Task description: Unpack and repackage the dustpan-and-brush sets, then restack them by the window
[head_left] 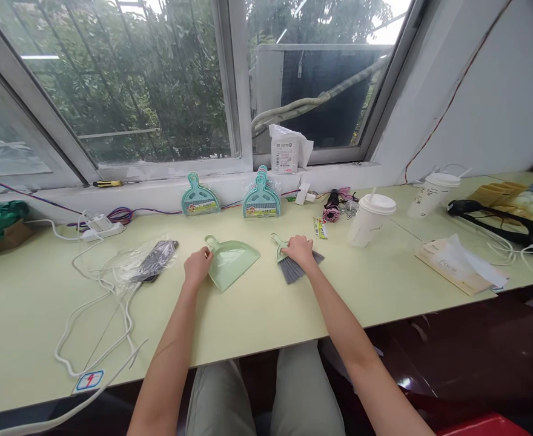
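Note:
A light green dustpan (234,261) lies on the pale yellow table, its handle pointing up and to the left. My left hand (197,266) grips its left edge just below the handle, fingers closed. To the right, a small hand brush (292,270) with grey bristles and a light green handle rests on the tabletop. Over the top of its head my right hand (300,249) is closed, hiding part of the brush. A gap of bare table separates dustpan and brush. Near my right hand lies a small packaging label (320,228).
Two packaged dustpan sets (201,197) (261,197) lean against the window wall. White lidded cups (372,219) stand at right, near a tissue pack (460,264). A phone in plastic film (155,261) and loose white cables (69,339) lie at left, beside a power strip (103,232).

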Action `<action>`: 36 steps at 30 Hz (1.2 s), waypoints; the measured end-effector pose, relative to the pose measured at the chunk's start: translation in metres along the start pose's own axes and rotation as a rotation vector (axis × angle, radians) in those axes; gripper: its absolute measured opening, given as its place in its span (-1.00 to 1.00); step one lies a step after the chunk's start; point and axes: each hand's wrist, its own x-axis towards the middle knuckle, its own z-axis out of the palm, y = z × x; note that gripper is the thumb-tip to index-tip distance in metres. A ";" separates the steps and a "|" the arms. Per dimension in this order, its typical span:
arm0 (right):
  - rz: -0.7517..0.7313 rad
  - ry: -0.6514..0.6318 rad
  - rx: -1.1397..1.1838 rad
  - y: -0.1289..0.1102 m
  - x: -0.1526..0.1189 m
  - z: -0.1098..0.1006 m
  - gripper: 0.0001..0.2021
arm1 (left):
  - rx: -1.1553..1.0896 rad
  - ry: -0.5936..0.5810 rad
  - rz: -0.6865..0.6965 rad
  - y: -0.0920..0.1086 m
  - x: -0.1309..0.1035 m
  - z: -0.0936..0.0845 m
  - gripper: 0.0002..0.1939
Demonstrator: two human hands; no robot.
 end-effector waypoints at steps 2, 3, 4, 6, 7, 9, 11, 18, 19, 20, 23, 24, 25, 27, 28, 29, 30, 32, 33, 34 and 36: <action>-0.062 0.038 0.100 -0.009 -0.003 -0.002 -0.81 | 0.000 0.011 0.040 0.010 -0.006 0.004 -0.72; -0.108 0.059 0.153 -0.016 -0.006 -0.002 -0.82 | -0.014 0.009 0.084 0.018 -0.010 0.007 -0.71; -0.165 0.072 0.195 -0.023 -0.009 -0.001 -0.83 | -0.040 0.001 0.148 0.026 -0.014 0.011 -0.71; -0.285 0.069 0.226 -0.038 -0.017 0.002 -0.86 | -0.126 -0.031 0.340 0.045 -0.023 0.018 -0.69; -0.334 0.057 0.218 -0.044 -0.021 0.004 -0.87 | -0.179 -0.045 0.459 0.053 -0.028 0.021 -0.68; -0.391 0.035 0.193 -0.053 -0.028 0.009 -0.89 | -0.230 -0.035 0.644 0.066 -0.034 0.026 -0.68; -0.401 0.029 0.190 -0.056 -0.030 0.014 -0.90 | -0.192 0.034 0.713 0.071 -0.036 0.029 -0.71; -0.364 0.041 0.276 -0.045 -0.019 0.020 -0.92 | -0.064 0.232 0.657 0.058 -0.024 0.028 -0.61; -0.378 0.038 0.304 -0.046 -0.019 0.022 -0.92 | -0.064 0.237 0.661 0.058 -0.023 0.028 -0.59; -0.398 0.035 0.329 -0.048 -0.020 0.023 -0.92 | -0.066 0.239 0.673 0.057 -0.022 0.028 -0.58; -0.478 0.024 0.377 -0.060 -0.025 0.027 -0.91 | -0.065 0.199 0.769 0.058 -0.021 0.028 -0.59; -0.502 0.022 0.388 -0.064 -0.027 0.029 -0.91 | -0.058 0.172 0.815 0.057 -0.020 0.028 -0.61; -0.519 0.022 0.398 -0.068 -0.027 0.030 -0.91 | -0.048 0.143 0.860 0.057 -0.020 0.028 -0.63; -0.534 0.025 0.407 -0.074 -0.027 0.032 -0.92 | -0.030 0.089 0.914 0.055 -0.019 0.029 -0.67; -0.538 0.020 0.407 -0.075 -0.025 0.032 -0.92 | -0.033 0.070 0.918 0.054 -0.018 0.030 -0.68; -0.546 0.007 0.402 -0.076 -0.023 0.032 -0.92 | -0.048 0.055 0.909 0.053 -0.018 0.031 -0.68; -0.555 -0.009 0.392 -0.076 -0.021 0.031 -0.93 | -0.073 0.042 0.890 0.052 -0.017 0.032 -0.69; -0.569 -0.032 0.354 -0.076 -0.017 0.030 -0.92 | -0.130 0.009 0.843 0.051 -0.015 0.036 -0.71; -0.572 -0.039 0.327 -0.076 -0.016 0.030 -0.93 | -0.150 -0.011 0.820 0.052 -0.014 0.037 -0.72; -0.574 -0.045 0.300 -0.076 -0.015 0.030 -0.93 | -0.159 -0.032 0.801 0.052 -0.013 0.039 -0.72; -0.572 -0.040 0.254 -0.078 -0.016 0.030 -0.93 | -0.158 -0.058 0.788 0.054 -0.014 0.040 -0.72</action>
